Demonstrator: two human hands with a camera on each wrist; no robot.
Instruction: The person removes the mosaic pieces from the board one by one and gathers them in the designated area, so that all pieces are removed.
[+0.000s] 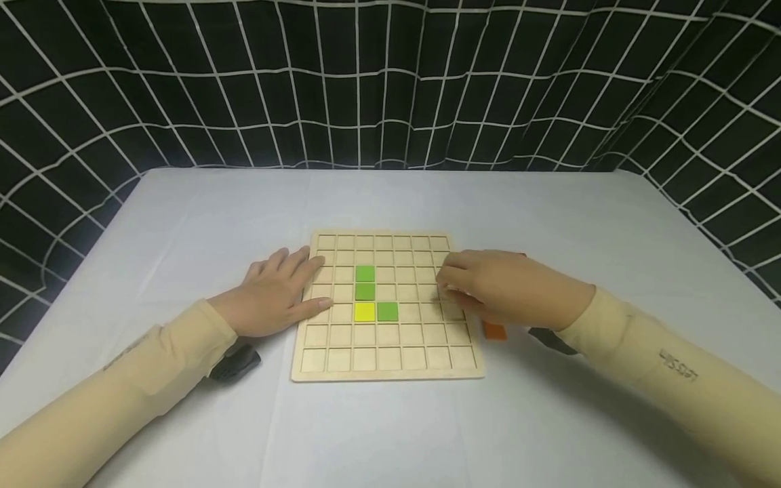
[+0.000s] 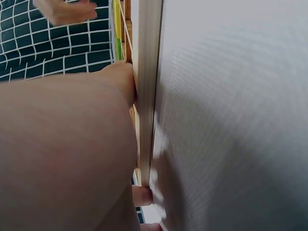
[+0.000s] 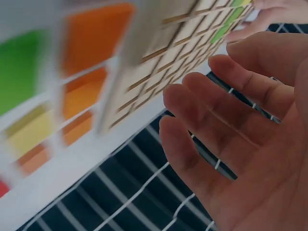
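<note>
A square wooden grid board (image 1: 390,359) lies on the white table. Three green tiles (image 1: 365,274) and one yellow tile (image 1: 365,312) sit in its cells. My left hand (image 1: 274,291) rests on the board's left edge with fingers spread and thumb stretched out; the left wrist view shows the thumb against the board's rim. Over the right edge of the board hovers my right hand (image 1: 488,281). In the right wrist view its fingers (image 3: 197,101) bend loosely, and nothing shows between them and the thumb.
To the right of the board lie loose tiles, partly hidden by the right hand in the head view: orange (image 3: 96,38), green (image 3: 19,72), yellow (image 3: 29,130) and a red one (image 3: 2,187). A black curtain with white grid lines (image 1: 390,81) hangs behind the table.
</note>
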